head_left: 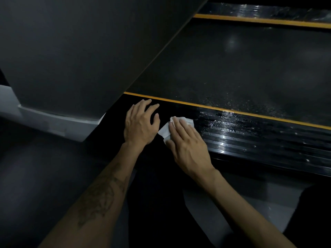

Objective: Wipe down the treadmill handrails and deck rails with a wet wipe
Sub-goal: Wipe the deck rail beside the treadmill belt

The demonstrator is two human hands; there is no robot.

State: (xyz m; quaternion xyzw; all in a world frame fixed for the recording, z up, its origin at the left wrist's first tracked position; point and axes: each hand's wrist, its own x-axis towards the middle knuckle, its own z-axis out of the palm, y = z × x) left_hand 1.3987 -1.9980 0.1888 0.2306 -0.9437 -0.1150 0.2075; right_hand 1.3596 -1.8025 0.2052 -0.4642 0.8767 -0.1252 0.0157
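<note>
A black ribbed deck rail with an orange stripe along its inner edge runs from the centre to the right. Its right stretch glistens wet. A white wet wipe lies on the rail, and my right hand presses it flat with straight fingers. My left hand rests beside it on the dry, dark part of the rail, fingers spread and slightly bent, holding nothing. The two hands are a few centimetres apart.
The black treadmill belt lies beyond the rail, with the far rail and its orange stripe at the top right. A large grey motor cover or upright rises at the left. Grey floor shows below the rail.
</note>
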